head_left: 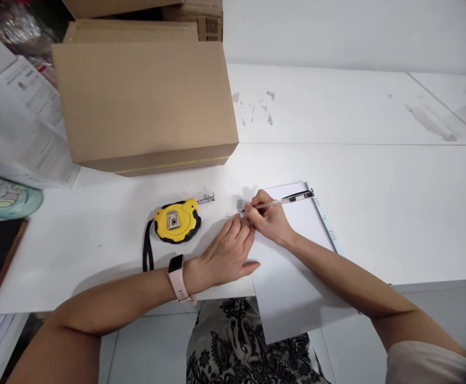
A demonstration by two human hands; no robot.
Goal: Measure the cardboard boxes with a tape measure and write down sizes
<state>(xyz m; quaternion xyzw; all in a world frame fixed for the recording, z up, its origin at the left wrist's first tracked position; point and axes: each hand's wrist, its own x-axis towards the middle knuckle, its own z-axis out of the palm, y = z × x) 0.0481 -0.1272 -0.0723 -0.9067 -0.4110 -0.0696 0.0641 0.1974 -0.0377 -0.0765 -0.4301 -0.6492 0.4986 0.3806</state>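
My right hand point(272, 217) is closed around a pen point(284, 200) with a clear barrel and a black cap end, its tip low over a small printed slip point(238, 202). Beneath that hand lies a white sheet of paper point(292, 288), which hangs past the table's front edge. My left hand point(229, 248) rests flat, fingers stretched, with its fingertips beside the slip and the paper's left edge. A yellow and black tape measure point(177, 221) lies left of my hands, a short piece of its blade pulled out and a black strap attached.
A large cardboard box point(149, 101) stands at the back left, with more boxes behind it. White printed packages point(29, 122), a mint-green patterned object point(9, 197) and a dark phone point(1, 256) sit at the far left. The white table point(396, 213) extends right.
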